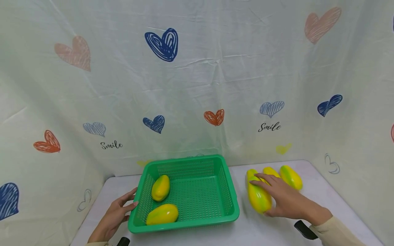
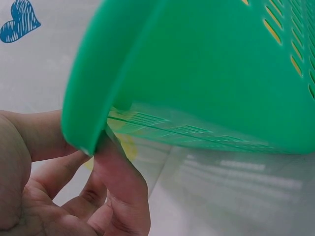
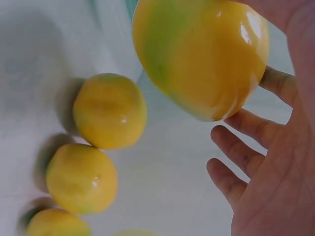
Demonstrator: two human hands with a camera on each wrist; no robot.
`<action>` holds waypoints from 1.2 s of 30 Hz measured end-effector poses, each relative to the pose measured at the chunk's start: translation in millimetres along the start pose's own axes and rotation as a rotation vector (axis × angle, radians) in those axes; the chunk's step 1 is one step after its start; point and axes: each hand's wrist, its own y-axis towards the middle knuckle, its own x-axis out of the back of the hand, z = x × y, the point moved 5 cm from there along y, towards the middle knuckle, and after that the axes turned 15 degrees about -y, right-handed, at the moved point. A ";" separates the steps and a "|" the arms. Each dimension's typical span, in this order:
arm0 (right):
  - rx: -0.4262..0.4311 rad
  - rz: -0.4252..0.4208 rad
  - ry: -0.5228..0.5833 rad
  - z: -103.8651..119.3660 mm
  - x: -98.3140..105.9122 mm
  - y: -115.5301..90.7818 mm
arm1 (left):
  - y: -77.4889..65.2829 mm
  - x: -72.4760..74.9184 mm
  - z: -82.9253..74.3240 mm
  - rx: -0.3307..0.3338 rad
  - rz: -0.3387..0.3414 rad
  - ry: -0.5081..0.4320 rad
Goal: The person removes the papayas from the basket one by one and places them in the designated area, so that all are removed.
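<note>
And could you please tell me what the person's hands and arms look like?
The left hand and right hand are bare. A beige sleeve shows on the right, and a sliver of a similar sleeve on the left. A black piece sits near each hand.

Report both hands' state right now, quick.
Left hand: closed, pinching the green basket by its rim.
Right hand: closed, holding a yellow-green fruit.

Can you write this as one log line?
left hand: pinches green basket rim | right hand: grips yellow-green fruit | in basket: two fruits | on table: three more fruits
</note>
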 end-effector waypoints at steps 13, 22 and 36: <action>-0.018 0.040 0.034 -5.5 -24.1 -25.1 | -1.6 0.0 0.7 -0.013 0.006 -0.010; -0.029 0.080 0.052 -7.8 -42.0 -36.8 | -1.1 0.1 2.0 -0.006 -0.001 -0.009; -0.060 0.168 0.112 -11.5 -55.0 -43.6 | -1.0 0.0 0.4 -0.014 0.011 -0.006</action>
